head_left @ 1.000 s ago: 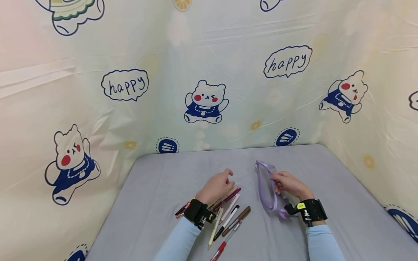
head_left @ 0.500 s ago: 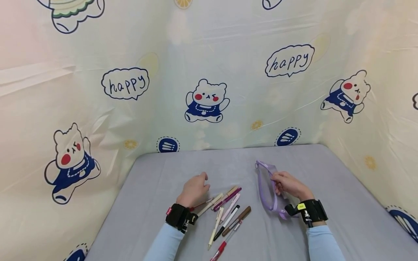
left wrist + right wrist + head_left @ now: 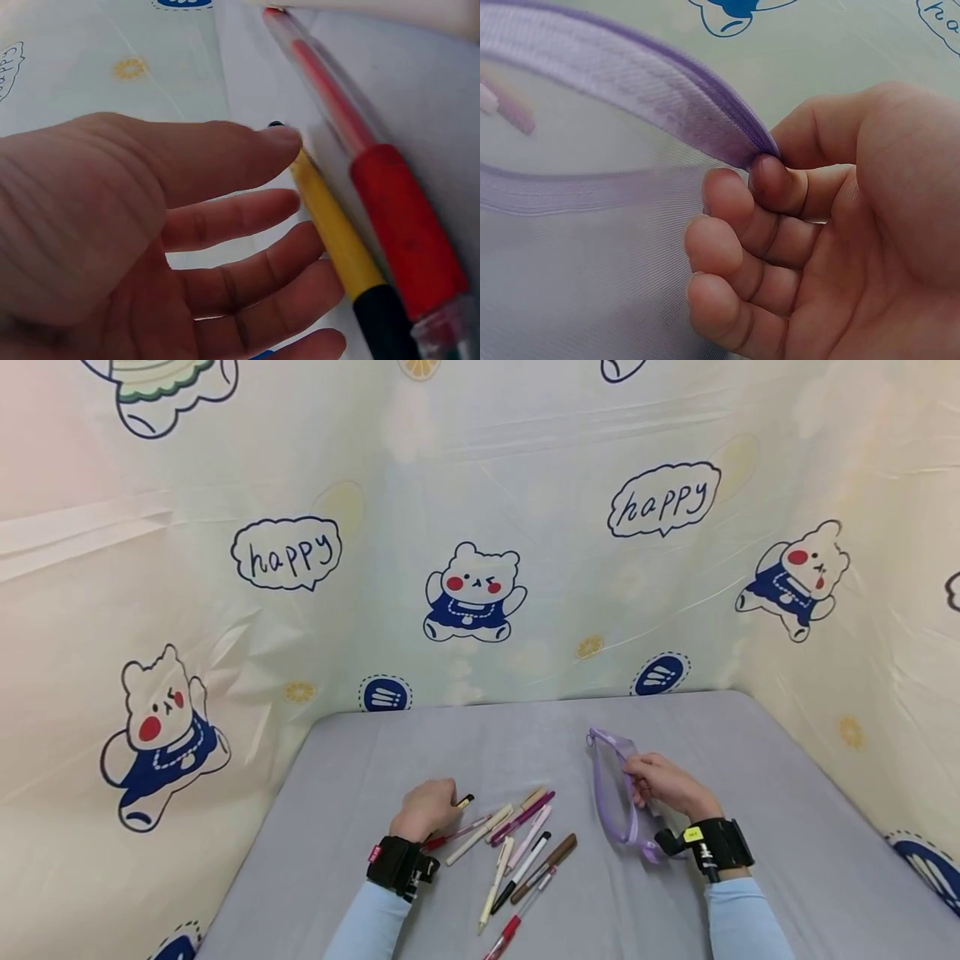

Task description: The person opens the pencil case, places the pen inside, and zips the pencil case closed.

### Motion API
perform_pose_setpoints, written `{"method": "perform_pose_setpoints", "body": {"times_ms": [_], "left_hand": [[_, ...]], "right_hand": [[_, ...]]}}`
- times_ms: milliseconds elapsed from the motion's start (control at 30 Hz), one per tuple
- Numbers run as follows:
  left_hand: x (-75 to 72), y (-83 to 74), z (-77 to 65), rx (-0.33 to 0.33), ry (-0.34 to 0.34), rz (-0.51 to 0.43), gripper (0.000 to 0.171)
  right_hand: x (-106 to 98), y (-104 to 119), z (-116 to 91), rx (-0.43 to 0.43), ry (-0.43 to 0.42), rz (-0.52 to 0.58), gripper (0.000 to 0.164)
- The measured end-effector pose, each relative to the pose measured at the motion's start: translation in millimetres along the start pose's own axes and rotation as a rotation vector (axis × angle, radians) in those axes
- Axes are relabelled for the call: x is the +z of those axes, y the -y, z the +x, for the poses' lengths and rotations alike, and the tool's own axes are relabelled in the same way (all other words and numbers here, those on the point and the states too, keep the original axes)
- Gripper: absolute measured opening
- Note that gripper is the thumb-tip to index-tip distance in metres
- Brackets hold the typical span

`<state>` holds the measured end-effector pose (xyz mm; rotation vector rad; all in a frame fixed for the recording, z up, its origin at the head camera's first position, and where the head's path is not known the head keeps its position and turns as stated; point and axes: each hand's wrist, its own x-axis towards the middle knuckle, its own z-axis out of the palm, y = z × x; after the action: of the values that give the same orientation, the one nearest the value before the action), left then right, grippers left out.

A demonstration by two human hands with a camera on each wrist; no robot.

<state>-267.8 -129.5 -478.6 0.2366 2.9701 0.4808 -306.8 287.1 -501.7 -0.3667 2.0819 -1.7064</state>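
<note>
In the head view my left hand [image 3: 427, 810] is low over the table at the left edge of a loose spread of pens. A yellow and black pen [image 3: 334, 225] lies at its fingertips in the left wrist view, thumb tip over the upper end and fingers against the side. The red pen [image 3: 409, 225] lies right beside it. My right hand [image 3: 663, 785] pinches the purple-edged rim of a see-through mesh pouch [image 3: 615, 277] between thumb and index finger. The pouch's mouth gapes in the head view, facing the pens.
Several pens lie between the hands: a cream pen [image 3: 495, 885], a black and white pen [image 3: 521, 872], a brown pen [image 3: 551, 864] and a clear pen with a red grip [image 3: 510, 931]. The grey tabletop [image 3: 360, 760] meets a patterned curtain [image 3: 555, 593] at the back.
My left hand has moved left and toward me, off the middle pens, and a yellow and black pen's end now shows past its fingers. The right hand keeps its hold on the pouch.
</note>
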Motion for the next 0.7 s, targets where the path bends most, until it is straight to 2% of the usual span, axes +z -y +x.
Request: {"method": "perform_pose_setpoints", "body": {"times_ms": [167,333,500,700], "left_hand": [[3.1,3.2,0.6,0.010,0.019,-0.003,0.012],[1.6,5.1,-0.7,-0.011,0.075,0.005,0.014],[-1.8,4.9,-3.3,-0.037,0.125,0.004,0.013],[-8.6,-1.0,2.7,-0.006,0.141,-0.057,0.008]], "right_hand": [[-2,1,-1,0.000,0.002,-0.003,0.029],[-2,0,-1,-0.039,0.007,-0.019,0.030],[-2,-1,0,-0.042,0.008,-0.019,0.030],[-2,0,-1,-0.033,-0.003,-0.022,0.031]]}}
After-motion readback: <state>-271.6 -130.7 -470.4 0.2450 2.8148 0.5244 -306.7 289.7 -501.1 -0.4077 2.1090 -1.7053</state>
